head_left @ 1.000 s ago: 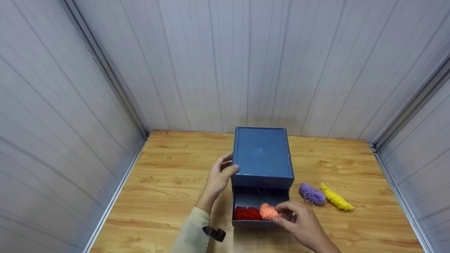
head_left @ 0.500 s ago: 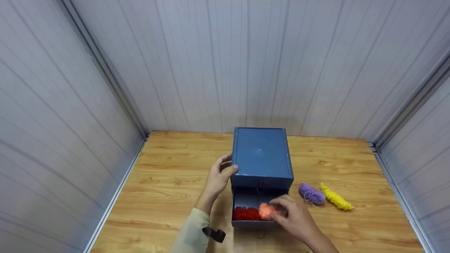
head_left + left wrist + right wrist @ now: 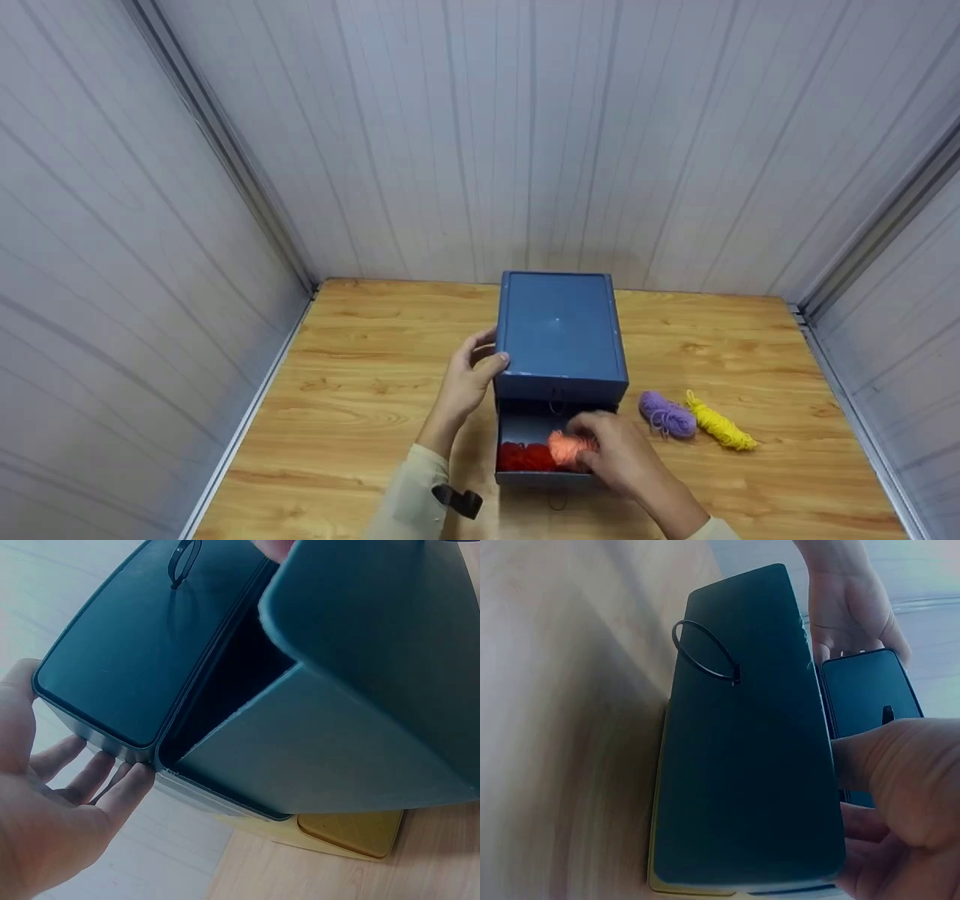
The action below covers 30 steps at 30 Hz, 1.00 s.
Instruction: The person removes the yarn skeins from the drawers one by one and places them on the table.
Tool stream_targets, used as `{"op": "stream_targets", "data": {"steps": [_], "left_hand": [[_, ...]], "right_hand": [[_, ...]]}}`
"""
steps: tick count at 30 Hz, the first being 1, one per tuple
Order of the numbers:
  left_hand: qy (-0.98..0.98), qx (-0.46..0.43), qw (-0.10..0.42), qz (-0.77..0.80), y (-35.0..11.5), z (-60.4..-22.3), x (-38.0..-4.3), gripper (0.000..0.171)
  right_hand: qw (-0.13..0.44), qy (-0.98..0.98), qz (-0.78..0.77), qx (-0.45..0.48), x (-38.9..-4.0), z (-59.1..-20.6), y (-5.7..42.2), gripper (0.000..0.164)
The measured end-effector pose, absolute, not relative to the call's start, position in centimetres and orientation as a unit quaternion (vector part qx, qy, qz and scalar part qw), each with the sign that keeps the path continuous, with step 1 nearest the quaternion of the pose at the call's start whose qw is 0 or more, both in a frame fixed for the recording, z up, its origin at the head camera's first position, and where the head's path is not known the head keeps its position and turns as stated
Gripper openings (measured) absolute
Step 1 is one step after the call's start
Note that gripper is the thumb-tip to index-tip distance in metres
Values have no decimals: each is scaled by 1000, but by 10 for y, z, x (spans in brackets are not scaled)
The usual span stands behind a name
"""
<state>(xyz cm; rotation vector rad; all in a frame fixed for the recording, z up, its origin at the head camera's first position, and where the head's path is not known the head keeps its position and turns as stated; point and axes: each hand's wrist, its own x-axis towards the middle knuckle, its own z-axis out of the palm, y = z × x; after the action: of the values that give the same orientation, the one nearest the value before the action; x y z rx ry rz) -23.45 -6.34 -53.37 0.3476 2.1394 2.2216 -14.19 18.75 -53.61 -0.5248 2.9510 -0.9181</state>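
A blue two-drawer box [image 3: 559,330] stands on the table, its lower drawer [image 3: 531,426] pulled out. My left hand [image 3: 465,386] grips the box at its left side, thumb at the top front corner; in the left wrist view its fingers [image 3: 120,791] press the side of the upper drawer. Inside the open drawer, my right hand [image 3: 619,454] holds a coral yarn skein [image 3: 566,448] between thumb and fingers, at the right of red yarn [image 3: 525,456]. In the right wrist view the drawer front [image 3: 750,757] hides the yarn.
To the right of the box, a purple yarn skein [image 3: 666,415] and a yellow yarn skein [image 3: 720,422] lie side by side on the wooden table [image 3: 360,375]. Pale panel walls [image 3: 480,150] enclose the table. A thin loop handle [image 3: 705,652] sticks out from the drawer front.
My right hand has moved slightly left and farther into the drawer, bringing the coral yarn skein against the red yarn. My left hand stays in place on the box.
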Motion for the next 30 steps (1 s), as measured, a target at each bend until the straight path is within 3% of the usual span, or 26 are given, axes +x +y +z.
{"op": "stream_targets", "data": {"steps": [5, 16, 30], "left_hand": [[688, 113, 17, 716, -63, -535, -235, 55], [686, 111, 15, 719, -62, -534, -235, 56], [682, 111, 24, 722, -63, -534, -235, 56]], "right_hand": [[11, 941, -278, -193, -143, -539, 183, 21], [35, 943, -258, -206, -147, -542, 181, 25], [-26, 923, -316, -217, -147, -538, 192, 23]]}}
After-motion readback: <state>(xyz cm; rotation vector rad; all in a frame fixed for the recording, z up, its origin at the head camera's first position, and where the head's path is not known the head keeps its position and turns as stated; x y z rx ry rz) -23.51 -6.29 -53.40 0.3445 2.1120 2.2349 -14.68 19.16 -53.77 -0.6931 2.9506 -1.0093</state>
